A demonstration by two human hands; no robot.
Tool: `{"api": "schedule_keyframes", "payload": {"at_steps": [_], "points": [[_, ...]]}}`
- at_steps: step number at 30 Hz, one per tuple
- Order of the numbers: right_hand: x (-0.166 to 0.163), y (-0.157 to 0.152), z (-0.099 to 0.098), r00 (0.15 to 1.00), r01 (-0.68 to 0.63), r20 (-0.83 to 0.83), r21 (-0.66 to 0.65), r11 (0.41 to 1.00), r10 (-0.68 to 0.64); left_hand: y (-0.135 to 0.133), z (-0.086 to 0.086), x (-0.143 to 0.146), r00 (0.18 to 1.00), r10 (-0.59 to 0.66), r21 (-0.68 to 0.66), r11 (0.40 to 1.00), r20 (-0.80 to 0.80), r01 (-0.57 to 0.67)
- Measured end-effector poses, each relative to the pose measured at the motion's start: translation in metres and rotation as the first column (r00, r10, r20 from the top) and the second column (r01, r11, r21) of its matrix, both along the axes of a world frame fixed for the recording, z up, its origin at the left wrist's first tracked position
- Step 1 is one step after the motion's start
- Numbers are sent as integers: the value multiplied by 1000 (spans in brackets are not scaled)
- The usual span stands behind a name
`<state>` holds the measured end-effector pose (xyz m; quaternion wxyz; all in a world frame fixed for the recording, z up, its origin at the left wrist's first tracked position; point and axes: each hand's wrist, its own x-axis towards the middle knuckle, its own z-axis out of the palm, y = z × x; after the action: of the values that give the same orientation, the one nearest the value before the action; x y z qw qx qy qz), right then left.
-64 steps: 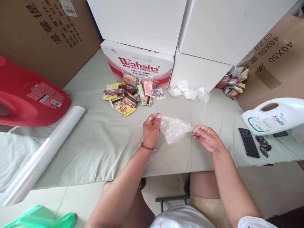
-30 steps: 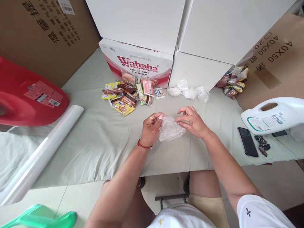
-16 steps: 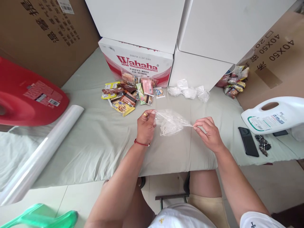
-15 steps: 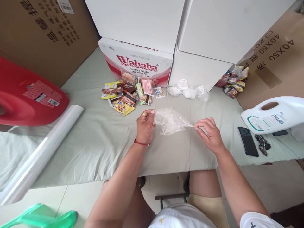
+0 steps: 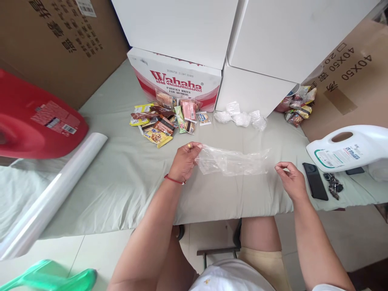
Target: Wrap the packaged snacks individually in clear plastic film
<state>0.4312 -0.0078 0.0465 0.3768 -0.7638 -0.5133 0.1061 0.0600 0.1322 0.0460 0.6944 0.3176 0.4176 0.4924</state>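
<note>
A sheet of clear plastic film (image 5: 233, 161) is stretched out sideways just above the pale green table cover (image 5: 121, 178). My left hand (image 5: 184, 159), with a ring and a red wrist cord, pinches the film's left end. My right hand (image 5: 291, 182) is out to the right with thumb and fingers pinched together at the film's thin right edge, which is hard to see. Behind my left hand lies a pile of small snack packets (image 5: 165, 121). Several crumpled wads of clear plastic (image 5: 241, 118) lie behind the film.
A Wahaha carton (image 5: 178, 81) and white boxes (image 5: 273, 40) stand at the back. A roll of clear film (image 5: 57, 194) and a red jug (image 5: 33, 121) lie left. A white jug (image 5: 348, 147), phone (image 5: 314, 181), keys (image 5: 332, 186) and more snacks (image 5: 298, 105) are right.
My right hand has drawn away to the right, and the bunched film has been pulled out into a long flat strip. My left hand has stayed roughly where it was.
</note>
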Motion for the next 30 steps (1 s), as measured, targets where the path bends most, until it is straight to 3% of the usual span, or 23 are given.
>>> {"api": "schedule_keyframes", "payload": {"at_steps": [3, 5, 6, 8, 10, 13, 16, 20, 23, 25, 28, 30], "points": [[-4, 3, 16, 973, 217, 56, 106, 970, -224, -4, 0, 4, 997, -66, -21, 998, -33, 66], [-32, 2, 33, 968, 210, 92, 214, 954, -234, -4, 0, 8, 998, -49, -33, 998, -32, 48], [-53, 2, 39, 981, 148, 85, 237, 960, -173, -4, -1, 10, 999, -34, -37, 999, -31, 33], [-99, 3, 44, 995, -96, 47, 136, 986, 91, -4, -2, 14, 999, 3, -45, 999, -34, -5], [-141, 7, 35, 951, -306, 42, -2, 952, 305, -5, -3, 18, 999, 31, -43, 999, -36, -32], [-177, 18, 12, 936, -319, 162, 9, 948, 313, -10, -2, 20, 1000, 18, -36, 999, -1, -18], [-185, 28, 4, 944, -280, 222, 148, 949, 244, -16, 4, 18, 991, -54, -35, 998, 126, 58], [-180, 35, 19, 981, -185, -33, 156, 970, 192, -29, 10, 14, 940, -57, -52, 996, 335, 79], [-183, 36, 30, 975, -58, -205, 124, 991, 83, -47, 5, 22, 965, 61, -118, 992, 256, -31], [-190, 34, 33, 972, -38, -223, 137, 990, 68, -62, -1, 31, 984, -32, -104, 993, 177, 51], [-206, 27, 29, 962, -98, -238, 155, 983, 133, -76, -6, 44, 956, -210, -30, 975, 206, 221], [-214, 22, 24, 944, -135, -280, 150, 979, 173, -77, -7, 48, 949, -186, -23, 980, 256, 199]]}}
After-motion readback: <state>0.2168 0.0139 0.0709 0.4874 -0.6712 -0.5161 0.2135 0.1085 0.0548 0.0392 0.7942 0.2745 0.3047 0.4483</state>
